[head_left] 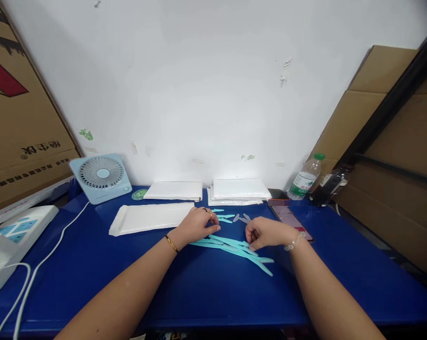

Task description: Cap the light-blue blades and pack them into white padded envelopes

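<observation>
My left hand [198,224] is over the middle of the blue table, fingers curled and thumb bent toward them. Short turquoise pieces [225,217] show just past its fingertips; whatever lies under the fingers is hidden. To its right, my right hand [266,233] is closed, thumb and fingertips drawn together above the right part of a loose pile of slim turquoise plastic sticks [231,246]. I cannot make out what is in its fingers. The sticks cross one another, their tips fanning out to the right. Small translucent pieces [236,217] lie between the hands, farther back.
Behind my left hand lies a white padded envelope [149,218]. Stacks of white envelopes [173,190] [240,189] stand against the wall. A blue fan [102,177] and a power strip [18,236] are left; a phone [291,219], a water bottle [304,179] and a dark bottle [331,185] right.
</observation>
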A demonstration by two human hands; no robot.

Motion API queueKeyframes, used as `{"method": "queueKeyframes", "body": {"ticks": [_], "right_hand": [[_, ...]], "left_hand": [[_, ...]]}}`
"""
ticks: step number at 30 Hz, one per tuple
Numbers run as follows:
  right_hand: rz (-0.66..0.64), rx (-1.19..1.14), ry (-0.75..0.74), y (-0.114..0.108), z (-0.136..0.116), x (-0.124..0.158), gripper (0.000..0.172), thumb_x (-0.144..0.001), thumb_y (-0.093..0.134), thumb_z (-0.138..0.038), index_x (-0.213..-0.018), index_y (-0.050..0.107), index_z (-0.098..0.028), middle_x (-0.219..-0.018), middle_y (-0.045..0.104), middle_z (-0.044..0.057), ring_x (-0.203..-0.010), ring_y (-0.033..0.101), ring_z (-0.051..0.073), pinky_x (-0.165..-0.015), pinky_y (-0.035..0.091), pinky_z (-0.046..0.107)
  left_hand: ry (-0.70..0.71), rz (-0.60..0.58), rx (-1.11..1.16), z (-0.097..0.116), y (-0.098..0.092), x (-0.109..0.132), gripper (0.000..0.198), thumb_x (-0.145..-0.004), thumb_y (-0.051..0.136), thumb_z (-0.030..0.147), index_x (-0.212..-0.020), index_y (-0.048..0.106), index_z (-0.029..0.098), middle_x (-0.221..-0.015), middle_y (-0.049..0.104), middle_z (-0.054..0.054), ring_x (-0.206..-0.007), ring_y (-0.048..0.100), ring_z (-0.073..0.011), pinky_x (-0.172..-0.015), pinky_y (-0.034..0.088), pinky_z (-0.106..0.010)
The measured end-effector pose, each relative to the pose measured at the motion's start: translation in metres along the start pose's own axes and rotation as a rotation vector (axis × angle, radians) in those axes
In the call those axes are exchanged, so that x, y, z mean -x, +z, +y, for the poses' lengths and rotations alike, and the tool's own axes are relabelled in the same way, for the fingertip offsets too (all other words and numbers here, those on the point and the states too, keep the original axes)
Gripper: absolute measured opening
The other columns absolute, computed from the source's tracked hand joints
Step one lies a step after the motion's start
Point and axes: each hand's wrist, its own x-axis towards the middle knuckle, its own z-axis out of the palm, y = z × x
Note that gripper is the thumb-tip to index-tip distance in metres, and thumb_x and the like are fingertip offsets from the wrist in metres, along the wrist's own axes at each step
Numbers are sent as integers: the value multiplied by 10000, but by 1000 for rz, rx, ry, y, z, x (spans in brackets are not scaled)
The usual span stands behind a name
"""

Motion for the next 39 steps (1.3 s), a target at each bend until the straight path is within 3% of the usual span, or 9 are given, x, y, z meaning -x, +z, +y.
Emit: {"method": "queueKeyframes", "body": {"ticks": [2, 7, 11, 14, 19, 22, 26, 33, 39], "right_hand": [[-1, 28, -2, 4, -3, -4, 105, -646, 686, -245, -695, 639, -164, -627, 604, -1, -559, 532, 124, -496, 369, 214], [174, 43, -66, 11, -4, -14, 41, -730, 594, -206, -742, 601, -167, -663, 598, 4, -570, 509, 116, -516, 357, 212], [318, 31, -132, 9, 3, -16, 62, -796, 547, -223, -773, 582, -176, -704, 595, 11, -607, 507, 121, -553, 361, 220], [408, 23, -87, 6, 13, -17, 75, -799, 555, -239, -766, 576, -175, -699, 587, 13, -607, 499, 126, -565, 368, 231], [487, -17, -68, 5, 9, -19, 109, -813, 554, -276, -820, 593, -174, -700, 589, 14, -610, 505, 130, -568, 382, 237], [482, -34, -105, 8, 1, -19, 129, -825, 550, -293, -840, 601, -176, -713, 593, 13, -628, 514, 130, -573, 386, 235], [475, -43, -99, 8, 5, -20, 122, -823, 549, -288, -825, 592, -175, -718, 597, 12, -629, 514, 128, -578, 388, 236], [478, -54, -25, 0, 10, -10, 204, -796, 590, -372, -837, 602, -172, -752, 609, 29, -639, 523, 137, -573, 392, 242], [213, 8, -101, 19, -17, -12, 237, -711, 686, -401, -727, 604, -178, -683, 593, 15, -580, 500, 129, -508, 350, 234]], "left_hand": [[48, -57, 12, 7, 3, 0, 212, -835, 547, 420, -838, 654, 237, -836, 673, 11, -830, 583, -164, -759, 351, -291], [57, -113, -13, 10, 10, -2, 163, -854, 532, 309, -780, 645, 218, -813, 684, 28, -773, 589, -143, -747, 338, -291], [31, -15, -141, 3, 6, -4, 204, -883, 478, 276, -765, 620, 189, -809, 668, -9, -779, 579, -160, -738, 336, -309], [-15, 91, -224, -4, -1, -4, 218, -899, 442, 273, -795, 611, 183, -838, 649, -34, -829, 569, -184, -761, 338, -326], [-5, 113, -168, -7, -3, -3, 291, -910, 427, 422, -1022, 610, 224, -1013, 632, -38, -925, 553, -194, -787, 345, -317], [37, 68, -222, -4, 0, -4, 304, -925, 401, 418, -915, 638, 228, -894, 646, -29, -882, 539, -195, -762, 329, -319], [-37, 91, -264, -9, 0, -5, 328, -933, 390, 373, -808, 657, 228, -826, 653, -29, -853, 523, -197, -757, 319, -326], [-152, 130, -214, -30, -1, 0, 230, -865, 510, 358, -1018, 659, 271, -1005, 659, -30, -994, 525, -234, -832, 354, -356], [23, 66, -101, -5, 4, -1, 265, -876, 505, 392, -1066, 633, 258, -1051, 638, -36, -1001, 536, -212, -847, 368, -342]]}}
